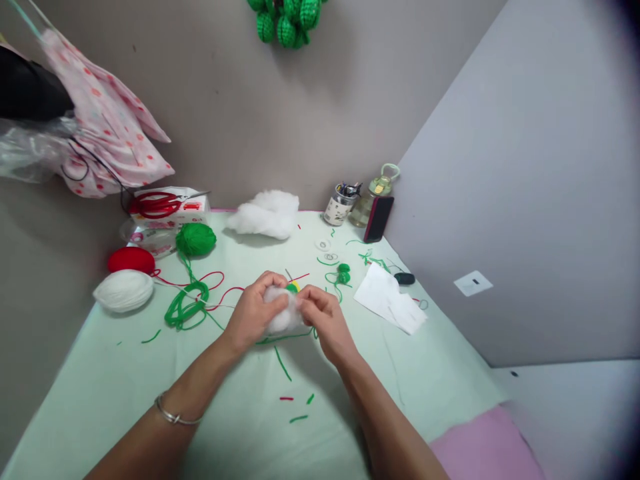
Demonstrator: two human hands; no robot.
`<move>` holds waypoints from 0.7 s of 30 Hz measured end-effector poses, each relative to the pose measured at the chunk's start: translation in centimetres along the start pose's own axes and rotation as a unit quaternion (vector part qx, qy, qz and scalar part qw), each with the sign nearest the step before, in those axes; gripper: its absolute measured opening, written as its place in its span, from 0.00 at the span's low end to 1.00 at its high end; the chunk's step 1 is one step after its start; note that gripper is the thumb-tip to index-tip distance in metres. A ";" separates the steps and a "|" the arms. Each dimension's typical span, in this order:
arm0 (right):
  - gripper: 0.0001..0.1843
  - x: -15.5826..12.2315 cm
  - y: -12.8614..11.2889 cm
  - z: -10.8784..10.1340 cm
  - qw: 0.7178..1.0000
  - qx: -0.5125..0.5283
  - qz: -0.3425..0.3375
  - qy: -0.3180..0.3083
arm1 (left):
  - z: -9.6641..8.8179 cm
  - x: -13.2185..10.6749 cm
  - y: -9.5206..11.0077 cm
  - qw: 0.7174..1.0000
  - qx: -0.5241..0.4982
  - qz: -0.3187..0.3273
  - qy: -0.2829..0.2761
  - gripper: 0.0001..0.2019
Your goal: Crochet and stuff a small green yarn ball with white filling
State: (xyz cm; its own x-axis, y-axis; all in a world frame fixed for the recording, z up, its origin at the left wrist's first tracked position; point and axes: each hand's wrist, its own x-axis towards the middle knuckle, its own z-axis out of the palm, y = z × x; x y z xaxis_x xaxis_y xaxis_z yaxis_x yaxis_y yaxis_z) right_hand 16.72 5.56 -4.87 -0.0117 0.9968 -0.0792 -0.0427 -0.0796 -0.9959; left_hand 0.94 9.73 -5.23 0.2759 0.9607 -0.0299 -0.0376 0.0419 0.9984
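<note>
A tuft of white fibre stuffing (283, 319) is gripped between both hands above the middle of the table. My left hand (254, 308) is closed on its left side, thumb across the top. With pinched fingers, my right hand (323, 316) holds its right edge. Just behind the tuft, a small green and yellow piece (293, 287) shows in part; the hands hide the rest. Two little green crocheted balls (343, 273) lie to the right, with yarn tails. Farther back sits a larger heap of white stuffing (266, 215).
Balls of green (196, 239), red (131, 261) and white yarn (124, 291) stand at the left, near red-handled scissors (159, 205) on a box. White paper (389, 298), a phone (379, 219), a pen cup (339, 207) and a bottle (364, 205) are on the right. Yarn scraps lie about.
</note>
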 end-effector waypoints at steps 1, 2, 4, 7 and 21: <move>0.10 0.0 0.1 0.3 1.000 -0.014 -0.006 0.008 | 0.4 -0.1 -0.2 1.000 0.007 0.013 0.023 0.09; 0.10 0.0 0.2 0.5 0.999 -0.030 -0.012 0.014 | 0.7 -0.2 -0.4 0.999 0.011 0.024 0.045 0.08; 0.12 0.0 0.3 0.7 0.998 -0.059 -0.021 0.023 | 1.4 -0.4 -0.9 0.996 0.014 0.037 0.081 0.08; 0.13 0.2 0.4 0.3 0.996 -0.078 -0.024 0.037 | 1.9 -0.7 -1.3 0.996 0.003 0.034 0.076 0.08; 0.14 0.5 0.1 -1.4 0.999 -0.037 0.012 0.033 | -0.4 -0.2 -0.7 0.983 -0.115 -0.104 -0.102 0.21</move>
State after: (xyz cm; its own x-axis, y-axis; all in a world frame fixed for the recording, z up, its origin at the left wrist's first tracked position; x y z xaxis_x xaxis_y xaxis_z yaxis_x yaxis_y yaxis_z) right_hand 18.08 6.07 -5.06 0.0538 0.9932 -0.1028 0.0307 -0.1046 -0.9940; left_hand 0.54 9.64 -5.97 0.4862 0.8508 -0.1992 -0.1690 0.3152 0.9339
